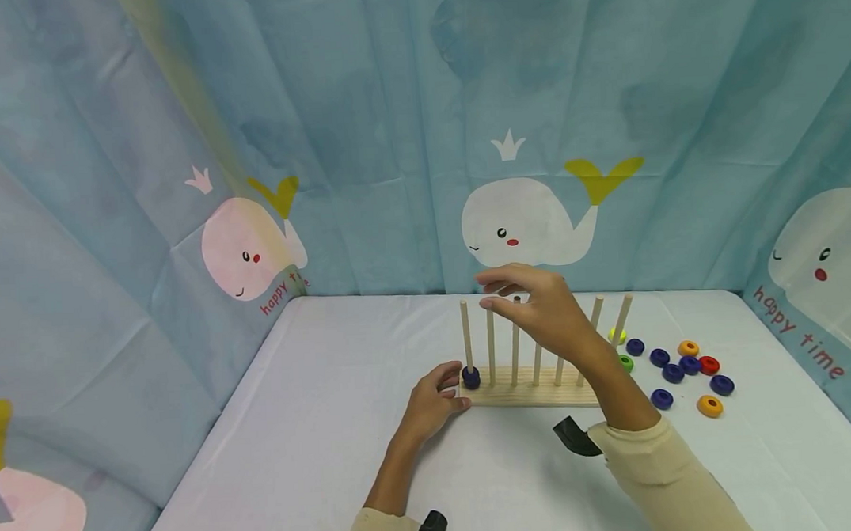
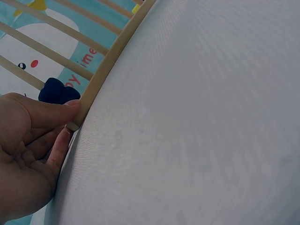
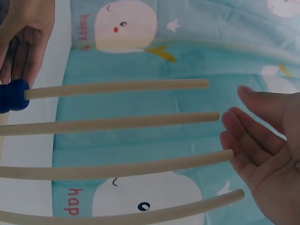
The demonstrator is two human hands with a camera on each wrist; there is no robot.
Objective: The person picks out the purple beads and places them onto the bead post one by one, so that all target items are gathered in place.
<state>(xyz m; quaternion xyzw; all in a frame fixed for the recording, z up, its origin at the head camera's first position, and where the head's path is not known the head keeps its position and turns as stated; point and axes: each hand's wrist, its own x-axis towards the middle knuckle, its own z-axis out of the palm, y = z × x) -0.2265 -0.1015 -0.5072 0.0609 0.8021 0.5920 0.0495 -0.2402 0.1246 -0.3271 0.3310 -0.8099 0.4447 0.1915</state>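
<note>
A wooden peg rack [image 1: 531,395] with several upright pegs stands on the white table. Two dark blue beads [image 3: 14,95] are stacked low on its leftmost peg. My left hand [image 1: 429,405] grips the left end of the base, its thumb on one side and fingertips on the other, as the left wrist view shows beside the blue beads [image 2: 59,92]. Above the pegs, my right hand [image 1: 541,304] is raised with thumb and fingers apart and nothing between them. In the right wrist view its fingertips are close to the peg tops [image 3: 213,116].
Loose beads lie to the right of the rack: several blue ones [image 1: 673,373], orange ones [image 1: 710,406], a red one [image 1: 709,365], a green one [image 1: 625,363] and a yellow one [image 1: 617,335]. A blue curtain [image 1: 390,101] with whale prints hangs behind the table.
</note>
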